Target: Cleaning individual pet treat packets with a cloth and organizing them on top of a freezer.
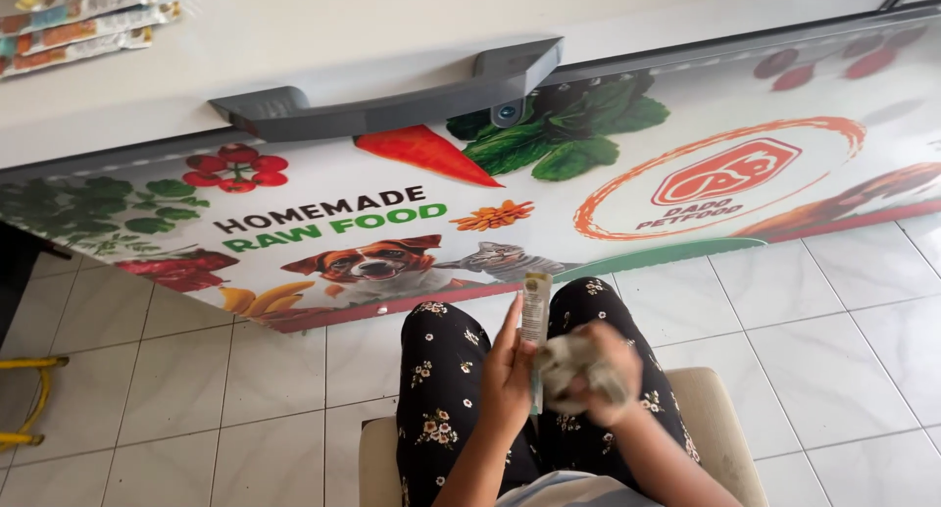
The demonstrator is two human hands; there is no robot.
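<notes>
A long white chest freezer [294, 51] fills the upper half of the frame, its lid fitted with a dark grey handle [392, 95]. The freezer's front panel [686, 174] is covered in colourful printed pictures of vegetables, a dog and a cat. Below it, pale square floor tiles [833, 321] with grey grout spread across the lower frame, lit by soft, even daylight. At bottom centre sits a cream stool [720, 419]. A yellow frame [29, 399], perhaps a stand's leg, shows at lower left.
</notes>
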